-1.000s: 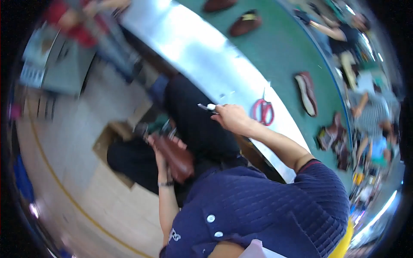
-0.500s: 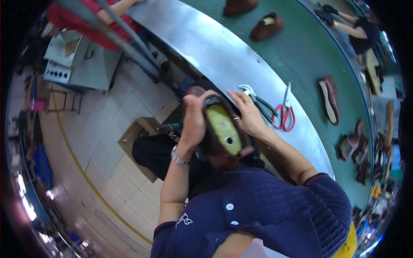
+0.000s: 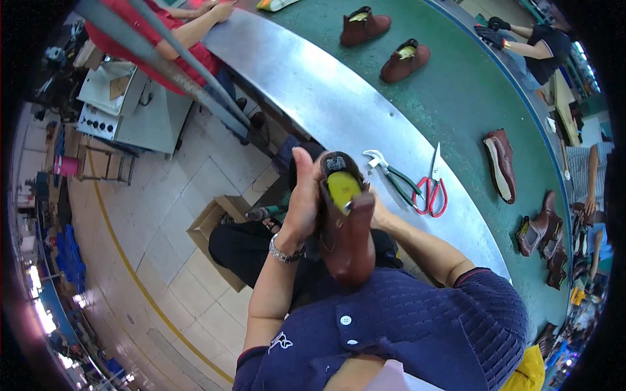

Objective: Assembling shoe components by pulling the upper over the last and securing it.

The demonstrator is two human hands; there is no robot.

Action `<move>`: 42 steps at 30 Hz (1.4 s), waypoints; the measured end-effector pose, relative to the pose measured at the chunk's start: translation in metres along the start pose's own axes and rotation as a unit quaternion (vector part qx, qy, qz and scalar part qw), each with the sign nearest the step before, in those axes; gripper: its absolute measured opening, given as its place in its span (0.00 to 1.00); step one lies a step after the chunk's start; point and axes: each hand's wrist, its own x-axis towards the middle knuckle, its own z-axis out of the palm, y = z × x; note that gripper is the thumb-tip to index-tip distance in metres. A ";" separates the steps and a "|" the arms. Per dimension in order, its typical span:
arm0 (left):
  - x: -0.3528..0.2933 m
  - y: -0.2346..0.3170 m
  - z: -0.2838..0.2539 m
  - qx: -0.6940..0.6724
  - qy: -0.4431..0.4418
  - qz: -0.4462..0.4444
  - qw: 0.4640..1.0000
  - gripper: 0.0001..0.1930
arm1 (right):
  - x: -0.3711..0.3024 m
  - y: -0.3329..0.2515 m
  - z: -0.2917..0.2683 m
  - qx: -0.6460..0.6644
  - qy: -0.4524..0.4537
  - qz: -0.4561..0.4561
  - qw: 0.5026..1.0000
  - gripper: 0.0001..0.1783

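Brown shoe (image 3: 347,251) in hand

The left hand (image 3: 305,199) is clamped on the left side of the brown shoe, opening uppermost. The right hand (image 3: 379,215) lies at the shoe's opposite side; its fingers are largely hidden and their closure cannot be determined. Right of the grip, on the metal worktop (image 3: 313,85): green-handled pliers (image 3: 390,171), then red-handled scissors (image 3: 433,177).

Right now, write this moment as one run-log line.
left hand: holding brown shoe, yellow insole showing | right hand: at shoe's right side, partly hidden | metal bench: green-handled pincers beside red-handled scissors
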 end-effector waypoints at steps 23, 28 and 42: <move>-0.036 -0.053 -0.057 0.099 0.138 0.037 0.985 0.22 | 0.107 0.053 -0.208 -0.290 0.346 0.156 0.878 0.31; -0.063 -0.059 -0.064 0.067 0.172 0.026 0.983 0.16 | 0.191 0.074 -0.208 -0.332 0.307 0.209 0.867 0.29; -0.055 -0.026 -0.049 0.361 0.104 0.109 0.920 0.43 | 0.110 -0.124 -0.149 -0.101 0.133 0.017 0.986 0.14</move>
